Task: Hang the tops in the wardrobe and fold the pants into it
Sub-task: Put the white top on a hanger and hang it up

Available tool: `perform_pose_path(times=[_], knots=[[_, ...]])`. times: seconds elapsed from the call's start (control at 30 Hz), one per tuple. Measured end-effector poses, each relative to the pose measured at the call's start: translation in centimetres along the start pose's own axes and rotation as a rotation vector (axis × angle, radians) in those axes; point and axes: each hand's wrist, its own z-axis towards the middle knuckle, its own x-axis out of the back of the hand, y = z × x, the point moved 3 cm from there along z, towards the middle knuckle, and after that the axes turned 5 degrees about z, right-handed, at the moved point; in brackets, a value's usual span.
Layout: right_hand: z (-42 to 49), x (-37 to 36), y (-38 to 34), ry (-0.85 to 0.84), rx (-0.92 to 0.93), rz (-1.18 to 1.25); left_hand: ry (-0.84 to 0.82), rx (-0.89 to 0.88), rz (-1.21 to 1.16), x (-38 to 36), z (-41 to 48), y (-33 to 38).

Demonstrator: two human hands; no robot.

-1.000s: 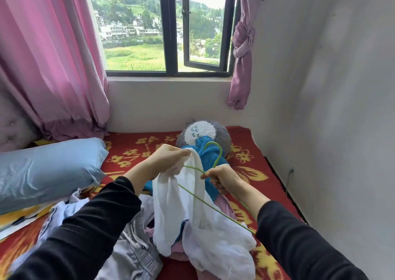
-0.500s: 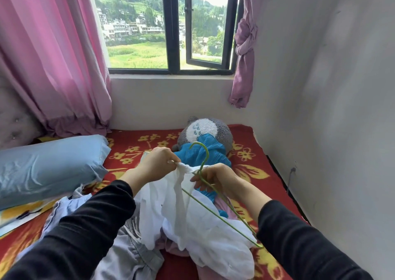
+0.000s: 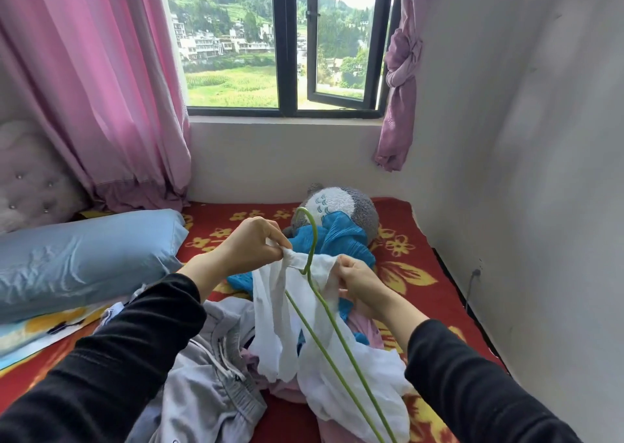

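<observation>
Far left we see a pink curtain (image 3: 101, 104) hanging down to the bed, & below it a light-blue pillow (image 3: 84, 253) on the red flowered blanket (image 3: 442, 300). Bottom, left of centre, grey pants (image 3: 202, 385) w/ a white drawstring lie crumpled on the bed, partly under the left sleeve.

The left hand (image 3: 250, 243) is raised above the clothes pile. Its grip is closed tight, thumb & fingers pinching a bunched upper edge of the white top (image 3: 273, 327). The top hangs from there in thin folds, & its lower part rests on the other clothes.

A green wire hanger (image 3: 314, 240) passes through the fabric. The hook stands up between both hands, & two long wires run down-right to the bottom edge of the view.

The right hand (image 3: 358, 280) is just right of the hook, a bit lower. Its grip is also closed, fingers curled on another part of the top's upper edge. Whether it touches the wire too, we cannot tell.

Behind the hands a blue garment (image 3: 341, 240) lies against a grey plush toy (image 3: 358, 206). A pink garment (image 3: 366, 331) shows under the white one. At right are a tied curtain (image 3: 401, 71) & the pale wall (image 3: 523, 172).
</observation>
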Motion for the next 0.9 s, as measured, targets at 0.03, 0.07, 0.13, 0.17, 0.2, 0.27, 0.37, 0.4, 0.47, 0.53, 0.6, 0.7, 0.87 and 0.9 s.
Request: perform_pose_path(times=[0.03, 0.07, 0.13, 0.17, 0.2, 0.27, 0.37, 0.4, 0.47, 0.53, 0.6, 0.7, 0.87, 0.9], knots=[[0.1, 0.0, -0.3, 0.010, 0.007, 0.047, -0.002, 0.017, -0.008, 0.1, -0.2, -0.2], [0.2, 0.0, -0.5, 0.006, 0.011, 0.080, -0.004, 0.031, -0.019, 0.1, -0.3, -0.3], [0.3, -0.2, -0.9, -0.061, 0.011, 0.123, 0.003, 0.052, -0.037, 0.2, -0.4, -0.6], [0.1, -0.1, -1.1, -0.110, -0.006, 0.119, 0.009, 0.063, -0.050, 0.3, -0.4, -0.7], [-0.1, 0.2, -1.3, -0.160, -0.030, 0.070, 0.014, 0.073, -0.075, 0.5, -0.4, -0.9], [-0.7, 0.9, -1.5, -0.238, -0.048, -0.166, 0.027, 0.089, -0.139, 1.0, -0.4, -1.2], [-0.5, 1.5, -1.1, -0.146, -0.011, -0.780, 0.008, 0.085, -0.188, 1.5, -0.3, -0.7], [-0.2, 1.7, -0.9, -0.058, 0.023, -0.954, -0.013, 0.077, -0.183, 1.4, -0.3, -0.3], [0.0, 2.4, -0.6, 0.089, 0.090, -1.108, -0.065, 0.059, -0.135, 1.0, -0.3, 0.2], [-0.4, 3.5, -0.5, 0.211, 0.112, -1.213, -0.108, 0.051, -0.075, 0.6, -0.5, 0.0], [-1.0, 4.7, -1.0, 0.309, 0.147, -1.328, -0.123, 0.056, -0.016, 0.4, -0.8, -0.4], [-1.4, 5.9, -1.3, 0.399, 0.117, -1.418, -0.114, 0.066, 0.055, 0.2, -1.0, -0.6], [-1.2, 8.8, -1.0, 0.454, 0.042, -0.905, -0.001, 0.116, 0.200, 1.4, -1.3, -1.6], [-1.4, 9.0, -1.2, 0.489, 0.072, -0.824, 0.018, 0.121, 0.219, 1.5, -1.4, -1.8]])
